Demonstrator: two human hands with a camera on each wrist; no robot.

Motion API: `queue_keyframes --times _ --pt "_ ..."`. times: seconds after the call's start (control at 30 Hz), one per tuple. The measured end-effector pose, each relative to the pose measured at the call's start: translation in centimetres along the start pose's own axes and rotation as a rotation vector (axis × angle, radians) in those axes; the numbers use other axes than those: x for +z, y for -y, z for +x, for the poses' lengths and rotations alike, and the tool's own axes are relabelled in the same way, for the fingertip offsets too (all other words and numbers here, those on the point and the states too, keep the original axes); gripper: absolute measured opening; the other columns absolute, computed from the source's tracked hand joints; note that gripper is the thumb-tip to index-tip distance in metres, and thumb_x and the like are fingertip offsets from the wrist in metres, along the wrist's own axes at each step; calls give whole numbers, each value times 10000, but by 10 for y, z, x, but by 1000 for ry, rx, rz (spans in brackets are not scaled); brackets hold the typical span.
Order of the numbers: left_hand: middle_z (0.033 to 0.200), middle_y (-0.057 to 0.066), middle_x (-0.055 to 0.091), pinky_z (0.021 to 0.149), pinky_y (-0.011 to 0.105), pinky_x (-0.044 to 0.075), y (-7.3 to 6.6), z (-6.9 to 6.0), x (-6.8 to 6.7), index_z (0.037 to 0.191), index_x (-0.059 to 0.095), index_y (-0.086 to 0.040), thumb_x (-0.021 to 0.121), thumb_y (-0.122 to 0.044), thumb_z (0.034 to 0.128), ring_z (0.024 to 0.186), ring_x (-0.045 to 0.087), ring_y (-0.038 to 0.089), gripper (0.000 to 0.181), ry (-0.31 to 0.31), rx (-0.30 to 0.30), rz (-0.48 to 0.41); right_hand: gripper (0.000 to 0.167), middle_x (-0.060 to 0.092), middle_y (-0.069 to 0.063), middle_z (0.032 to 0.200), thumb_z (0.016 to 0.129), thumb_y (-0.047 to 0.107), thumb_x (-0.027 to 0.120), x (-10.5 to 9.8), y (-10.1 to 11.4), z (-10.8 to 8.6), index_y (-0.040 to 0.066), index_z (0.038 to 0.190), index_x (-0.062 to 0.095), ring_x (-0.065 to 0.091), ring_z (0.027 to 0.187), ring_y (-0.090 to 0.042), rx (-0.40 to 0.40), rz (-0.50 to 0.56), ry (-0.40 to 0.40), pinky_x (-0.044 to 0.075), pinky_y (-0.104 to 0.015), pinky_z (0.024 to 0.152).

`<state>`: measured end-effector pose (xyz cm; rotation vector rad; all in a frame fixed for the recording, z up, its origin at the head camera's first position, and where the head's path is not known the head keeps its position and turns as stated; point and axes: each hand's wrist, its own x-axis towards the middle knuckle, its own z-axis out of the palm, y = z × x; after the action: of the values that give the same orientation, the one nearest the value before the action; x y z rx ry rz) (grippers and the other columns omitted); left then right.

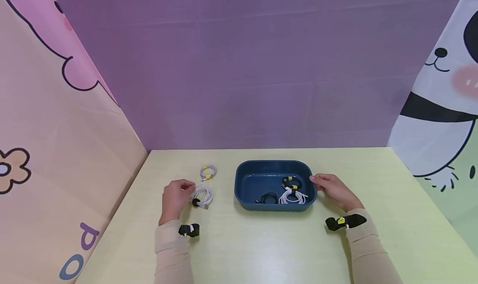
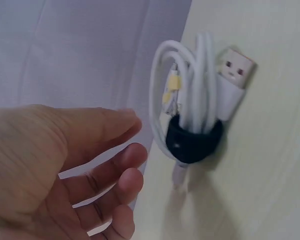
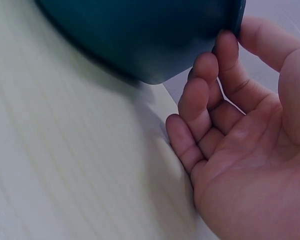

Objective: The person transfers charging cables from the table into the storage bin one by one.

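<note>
We've got our L hand [image 1: 177, 197] at L, fingers loosely bent, pinching nothing, tips just beside the white cable [image 2: 197, 95], a coil w/ a black strap on the table [image 1: 239, 242]; contact isn't seen. If we catch one strand instead of the strap, the coil could prob. loosen or its USB plug [image 2: 232, 82] drag. Just behind it is a yellow-tied coil [image 1: 208, 176]; a wide grab might knock it. Further R, the blue bin [image 1: 261, 206] holds a small black cable [image 1: 275, 197], a yellow-tied black one [image 1: 294, 187] & a white coil [image 1: 287, 196]. Our R hand [image 1: 334, 190] pinches the bin's R rim btwn thumb & fingers; too hard a pull could tip or slide it.
</note>
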<state>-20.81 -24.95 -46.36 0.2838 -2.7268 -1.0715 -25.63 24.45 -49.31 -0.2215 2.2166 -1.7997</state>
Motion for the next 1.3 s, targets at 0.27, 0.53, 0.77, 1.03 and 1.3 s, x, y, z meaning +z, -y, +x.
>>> queue_keyframes --times 0.27,0.53,0.77,1.03,1.3 --pt "953 99 775 719 341 463 0 1 9 1013 811 -85 704 -172 940 897 688 271 156 35 -23 28 333 542 100 774 1052 302 581 1 -3 2 201 740 639 521 925 -105 -9 16 -4 425 -244 862" --pt "903 93 736 629 298 411 -1 1 19 996 802 -92 717 -131 890 785 640 245 142 34 -18 79 309 551 107 771 1051 294 584 2 -1 0 190 769 651 520 902 -87 -1 38 2 413 -238 855" --pt "869 78 726 591 292 395 -1 2 24 969 798 -93 751 -135 875 743 631 240 113 12 -13 105 294 558 104 779 1053 293 582 1 0 0 185 789 658 523 920 -95 10 49 4 418 -234 869" --pt "857 60 762 608 294 406 1 1 25 916 808 -110 777 -146 875 777 673 248 63 10 -51 98 265 577 107 782 1052 275 584 2 -2 1 185 822 679 537 903 -85 6 65 8 429 -220 870" --pt "898 65 782 614 296 419 3 0 27 918 826 -134 786 -176 876 819 690 259 71 2 -59 93 278 582 112 768 1054 265 579 3 -1 0 190 806 678 547 890 -77 6 70 9 439 -215 869"
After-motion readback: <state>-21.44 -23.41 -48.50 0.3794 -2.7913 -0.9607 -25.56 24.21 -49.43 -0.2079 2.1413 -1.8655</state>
